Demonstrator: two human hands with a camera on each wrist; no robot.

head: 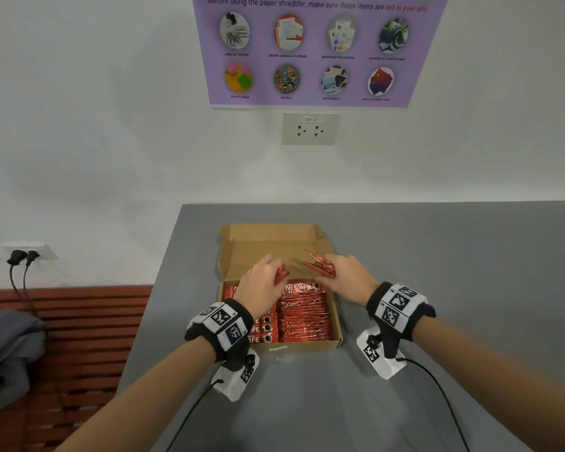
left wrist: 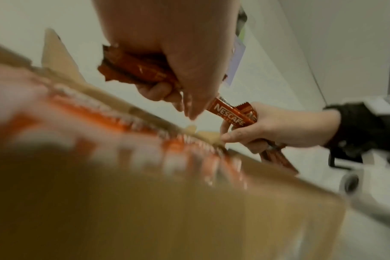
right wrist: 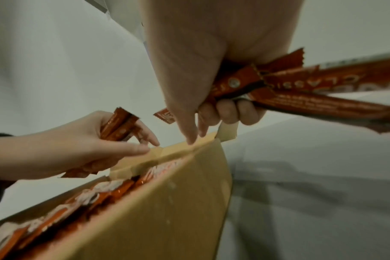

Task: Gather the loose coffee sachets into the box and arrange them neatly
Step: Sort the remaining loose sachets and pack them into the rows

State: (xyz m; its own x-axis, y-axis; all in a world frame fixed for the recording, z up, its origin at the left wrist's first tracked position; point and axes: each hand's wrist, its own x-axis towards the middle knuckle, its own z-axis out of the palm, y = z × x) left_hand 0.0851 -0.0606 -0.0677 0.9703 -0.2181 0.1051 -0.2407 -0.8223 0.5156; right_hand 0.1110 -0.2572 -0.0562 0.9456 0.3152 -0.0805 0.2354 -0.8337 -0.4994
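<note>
A brown cardboard box (head: 337, 334) sits open on the grey table, its lid flap (head: 271, 238) lying back. Rows of red coffee sachets (head: 304, 318) fill it. My left hand (head: 264, 282) hovers over the box's far left part and grips a small bundle of sachets (left wrist: 131, 68). My right hand (head: 343, 275) is over the far right part and grips another bundle of sachets (right wrist: 301, 88) that fans out beyond the fingers. In the right wrist view the thumb and forefinger of each hand point down at the box's far rim (right wrist: 180, 149).
The grey table (head: 437, 272) stands against a white wall with a socket (head: 310, 129) and a purple poster (head: 317, 50). Left of the table are a red slatted bench (head: 88, 337), a grey bag (head: 10, 347) and plugged-in cables (head: 22, 256).
</note>
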